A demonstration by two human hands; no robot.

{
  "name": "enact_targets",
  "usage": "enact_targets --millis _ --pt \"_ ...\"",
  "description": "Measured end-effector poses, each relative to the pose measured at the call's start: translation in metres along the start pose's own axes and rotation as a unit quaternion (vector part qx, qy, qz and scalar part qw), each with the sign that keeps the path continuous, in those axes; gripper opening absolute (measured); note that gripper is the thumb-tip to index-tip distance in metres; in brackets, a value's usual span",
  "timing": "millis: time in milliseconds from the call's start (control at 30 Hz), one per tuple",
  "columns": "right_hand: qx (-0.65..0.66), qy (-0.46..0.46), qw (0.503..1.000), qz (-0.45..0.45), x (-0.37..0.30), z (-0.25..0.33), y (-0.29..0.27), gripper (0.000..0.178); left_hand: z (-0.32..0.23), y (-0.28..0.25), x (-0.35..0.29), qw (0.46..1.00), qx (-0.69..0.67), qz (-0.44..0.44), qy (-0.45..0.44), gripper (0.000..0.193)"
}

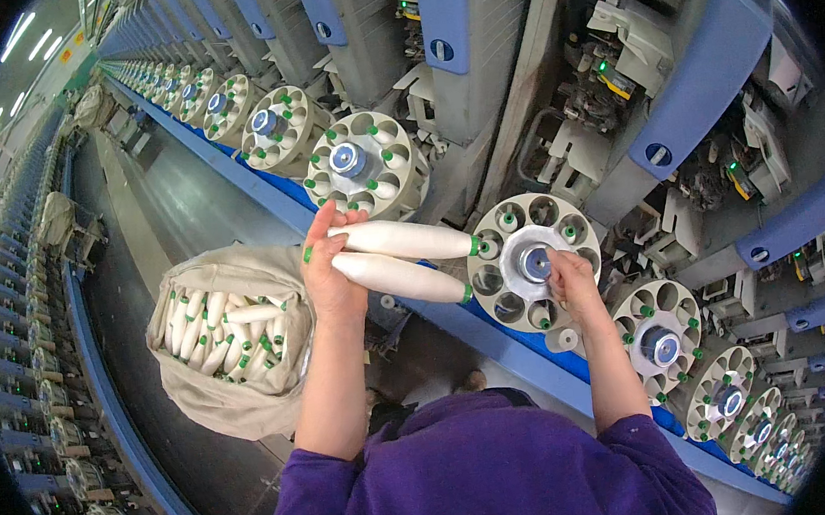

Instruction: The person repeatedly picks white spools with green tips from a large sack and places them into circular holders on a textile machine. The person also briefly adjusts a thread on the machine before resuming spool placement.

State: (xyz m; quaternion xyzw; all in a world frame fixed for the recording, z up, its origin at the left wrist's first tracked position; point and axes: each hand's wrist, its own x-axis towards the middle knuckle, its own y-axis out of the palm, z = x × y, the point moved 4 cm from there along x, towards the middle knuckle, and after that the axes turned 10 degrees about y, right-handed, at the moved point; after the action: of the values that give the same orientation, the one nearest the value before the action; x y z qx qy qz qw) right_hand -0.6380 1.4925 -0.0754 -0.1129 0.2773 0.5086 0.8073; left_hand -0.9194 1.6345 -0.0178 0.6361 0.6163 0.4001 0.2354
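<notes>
Two white yarn bobbins with green tips, the upper bobbin (411, 238) and the lower bobbin (399, 276), lie side by side in my left hand (335, 286). Its fingers close around their left ends, and the other ends reach to the round bobbin magazine (484, 227). My right hand (574, 281) is over that magazine, fingers curled in a pinch beside the blue-capped hub (535, 262). Whatever is between those fingertips is too small to make out. Some magazine pockets hold green-tipped bobbins; others look vacant. Left of my left forearm sits a beige cloth sack (224, 406) full of similar bobbins (206, 336).
More round magazines, such as the filled magazine (406, 165) and the right-hand magazine (688, 317), line a blue rail (494, 344). Behind them rise grey machine units with blue panels (701, 75). Across the dark aisle floor (128, 312) runs another machine row (22, 341).
</notes>
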Motion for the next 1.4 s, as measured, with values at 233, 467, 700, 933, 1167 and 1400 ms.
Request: enact_targets --millis 233,467,700,933,1167,1400 --pt "-0.084 -0.28 0.953 0.076 -0.006 -0.024 0.066 0.023 0.024 0.003 -0.009 0.997 0.028 -0.07 -0.026 0.045" --pt "-0.174 -0.233 0.954 -0.069 0.014 -0.036 0.012 0.018 0.024 -0.017 -0.007 0.989 0.048 -0.136 -0.034 0.044" --pt "0.105 -0.172 0.978 -0.047 0.006 0.011 -0.023 0.023 0.022 -0.011 -0.013 0.994 0.045 -0.098 -0.025 0.046" --pt "0.1 -0.078 0.977 0.173 0.005 -0.036 0.063 0.019 0.028 0.003 -0.021 0.993 0.045 -0.11 -0.015 0.046" --pt "0.446 0.065 0.832 0.324 0.006 -0.02 0.027 0.026 0.044 -0.011 -0.031 0.988 0.009 -0.132 -0.078 0.049" --pt "0.259 0.117 0.897 0.337 -0.016 -0.02 0.048 0.022 0.107 0.01 -0.06 0.914 0.4 -0.012 0.063 0.028"
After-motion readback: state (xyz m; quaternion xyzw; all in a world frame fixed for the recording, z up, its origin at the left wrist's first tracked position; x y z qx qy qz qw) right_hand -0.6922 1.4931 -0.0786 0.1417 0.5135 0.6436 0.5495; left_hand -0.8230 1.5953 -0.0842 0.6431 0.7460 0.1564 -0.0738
